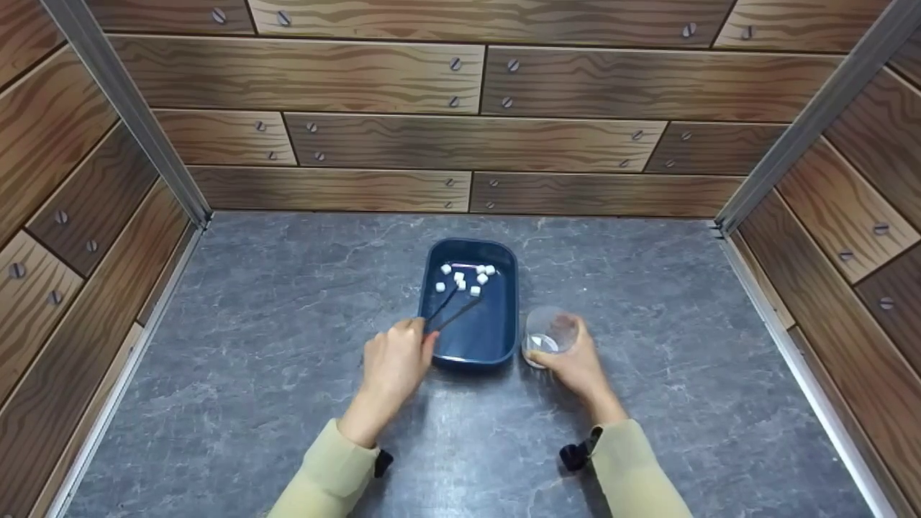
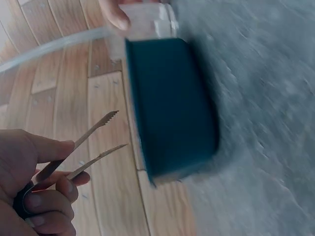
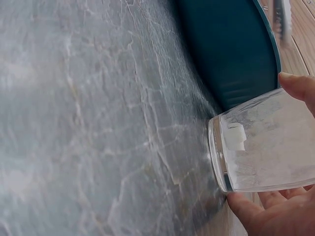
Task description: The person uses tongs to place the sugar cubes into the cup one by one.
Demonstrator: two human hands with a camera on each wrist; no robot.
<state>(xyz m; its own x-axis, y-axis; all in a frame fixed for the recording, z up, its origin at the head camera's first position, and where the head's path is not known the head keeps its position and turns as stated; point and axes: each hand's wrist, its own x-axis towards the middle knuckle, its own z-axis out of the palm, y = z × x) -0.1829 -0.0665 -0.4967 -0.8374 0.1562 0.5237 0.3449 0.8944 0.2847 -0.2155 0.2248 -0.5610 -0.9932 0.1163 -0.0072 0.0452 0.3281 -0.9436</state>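
My left hand (image 1: 392,363) grips a pair of metal tongs (image 2: 93,130) with serrated tips spread apart and nothing between them in the left wrist view. The tongs reach over the near left rim of a dark blue rectangular tub (image 1: 471,338). Several small white cubes (image 1: 440,287) lie in the tub's far half, close to the tong tips. Just right of the tub, my right hand (image 1: 581,363) holds a clear plastic cup (image 1: 548,320) around its side. Low inside the cup shows a white piece (image 3: 236,137); whether it is one cube or more I cannot tell.
Grey marbled tabletop (image 1: 288,324) surrounds the tub. Wood-patterned panels (image 1: 381,140) close off the back and both sides, with metal strips (image 1: 799,403) along the edges. A dark wrist device (image 1: 575,457) sits at my right sleeve.
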